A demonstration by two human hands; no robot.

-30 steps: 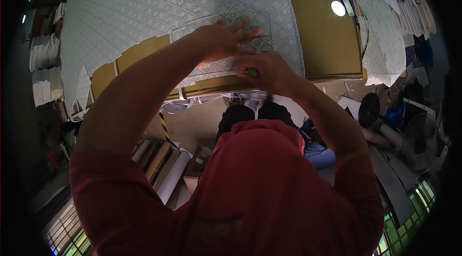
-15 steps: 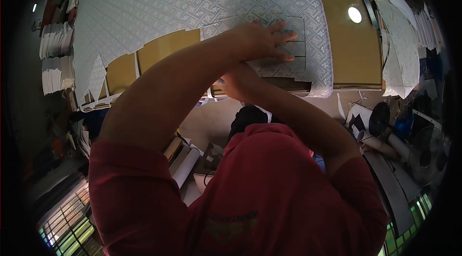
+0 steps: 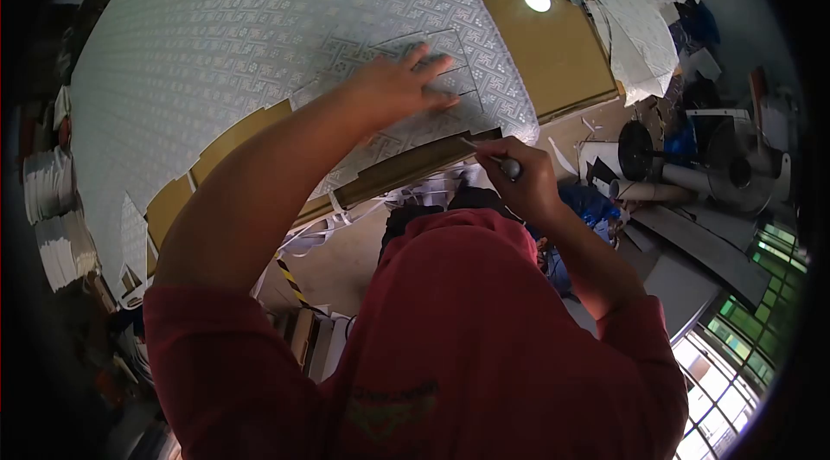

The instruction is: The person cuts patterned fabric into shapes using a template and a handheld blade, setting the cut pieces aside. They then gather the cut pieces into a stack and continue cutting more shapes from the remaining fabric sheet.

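Note:
Grey-white patterned fabric covers much of the brown table. My left hand lies spread on a pattern piece with dark lines, placed over the fabric near its right end. At the table's front edge, my right hand is closed round a thin tool with a rounded grey end. Its thin tip points left, beside a dark brown strip that shows along the fabric's cut edge.
Stacked papers or cloths stand at the far left. More fabric hangs at the right end of the table. A fan, rolls and scraps are at the right, with a striped pole below the table.
The view has turned and shifted. My right hand has moved out from under my left forearm to the right, and the tool in it now shows. My left hand stays spread on the pattern piece.

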